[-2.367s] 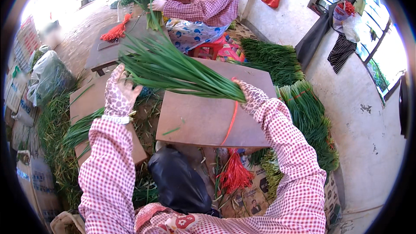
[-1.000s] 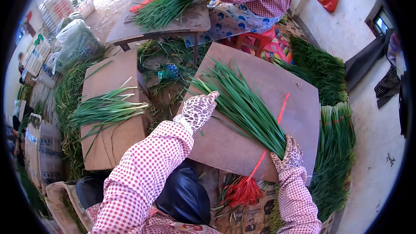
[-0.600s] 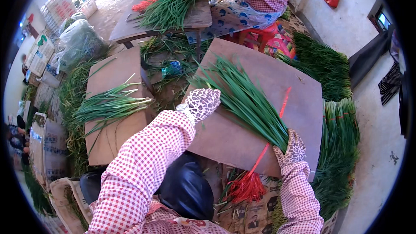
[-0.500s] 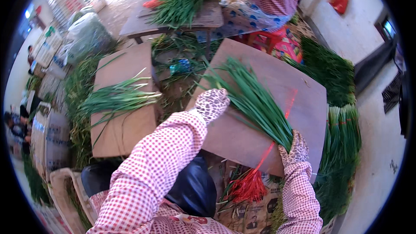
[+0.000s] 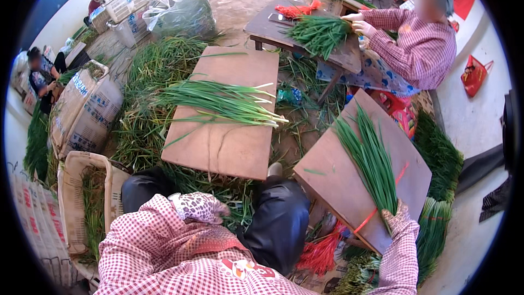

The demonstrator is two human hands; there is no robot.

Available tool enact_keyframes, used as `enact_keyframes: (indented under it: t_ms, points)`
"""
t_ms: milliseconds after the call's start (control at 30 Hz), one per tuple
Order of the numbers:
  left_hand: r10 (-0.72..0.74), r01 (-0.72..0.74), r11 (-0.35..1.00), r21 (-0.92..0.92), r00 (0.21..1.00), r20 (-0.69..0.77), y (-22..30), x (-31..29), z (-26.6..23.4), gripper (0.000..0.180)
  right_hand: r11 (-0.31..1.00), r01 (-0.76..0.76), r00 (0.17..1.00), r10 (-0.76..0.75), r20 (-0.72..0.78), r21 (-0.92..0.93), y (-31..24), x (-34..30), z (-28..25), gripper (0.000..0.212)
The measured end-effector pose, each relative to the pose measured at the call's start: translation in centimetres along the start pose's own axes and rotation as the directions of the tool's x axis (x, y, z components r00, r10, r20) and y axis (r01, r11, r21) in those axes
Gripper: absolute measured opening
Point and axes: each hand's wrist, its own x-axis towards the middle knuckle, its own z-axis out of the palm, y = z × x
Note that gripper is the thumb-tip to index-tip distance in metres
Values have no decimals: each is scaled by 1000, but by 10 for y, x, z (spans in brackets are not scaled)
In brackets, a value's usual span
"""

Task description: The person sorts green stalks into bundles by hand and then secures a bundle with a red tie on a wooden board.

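On the tilted brown board at the right lies a bunch of long green chives (image 5: 367,155). My right hand (image 5: 398,219), in a leopard-print glove, grips its lower end. A red tie strip (image 5: 367,219) runs across the board beneath that bunch. Over my lap, my left hand (image 5: 203,207) is drawn in close to my body with its fingers curled. What those fingers hold, if anything, is hidden. A looser heap of chives with pale stem ends (image 5: 229,101) rests on the other board (image 5: 240,155), ahead of my knees.
Red tie strips (image 5: 322,248) hang beside my right knee. Bundled chives (image 5: 435,229) stand along the right wall. Loose leaves (image 5: 144,114) cover the floor at left, beside a plastic crate (image 5: 84,158). Across from me a person (image 5: 420,49) handles chives at a small table (image 5: 267,27).
My left hand has moved from the bunch back to my lap. My right hand still holds the bunch's lower end. The view has swung left and up, showing the person across from me.
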Motion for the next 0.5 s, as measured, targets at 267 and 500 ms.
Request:
enact_keyframes:
  t_ms: [267,500]
  points:
    - [29,-277,887,-370,832,-555,4,73,-61,36,572,819,570,-820,-52,-34,-324,69,-52,49]
    - [187,-323,945,-47,653,-734,-15,71,-89,35,540,760,621,-768,156,-363,-511,131,-17,71]
